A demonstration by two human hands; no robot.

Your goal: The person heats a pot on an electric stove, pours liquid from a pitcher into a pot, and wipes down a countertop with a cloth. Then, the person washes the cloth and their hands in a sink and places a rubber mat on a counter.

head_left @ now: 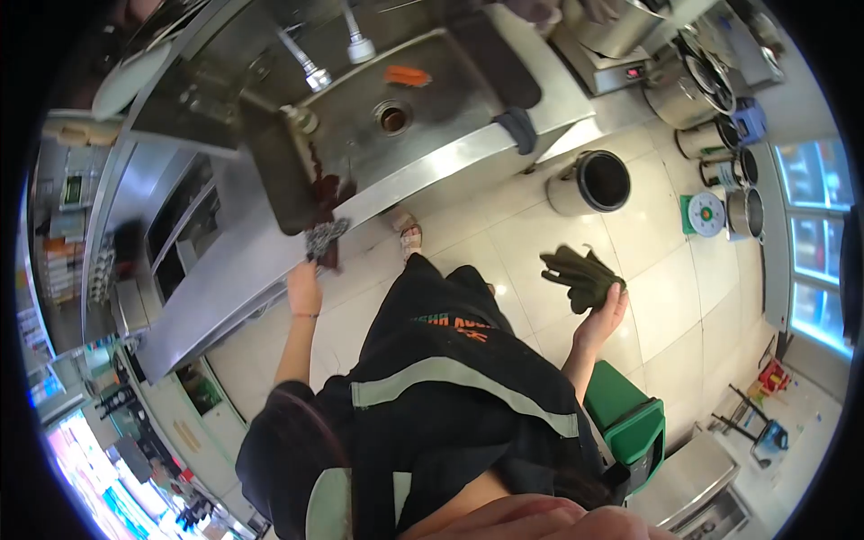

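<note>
My left hand (304,290) is closed at the front edge of the steel counter, by the sink. It grips the lower end of a grey-and-black speckled cloth-like thing (326,238), whose exact kind I cannot make out. Just beyond this lies a blurred dark reddish-brown thing (329,193) at the sink's edge. Out to the right, above the floor, my right hand (605,317) is closed around a dark green glove (583,277) with limp, finger-like ends; whether it is one or a pair I cannot tell.
The steel sink (450,148) holds an orange thing (408,76) near its drain (393,117). A dark cloth (517,130) hangs over its front edge. On the tiled floor stand a round bin (565,191), a dial scale (705,215) and a green bin (621,405) close to my right side.
</note>
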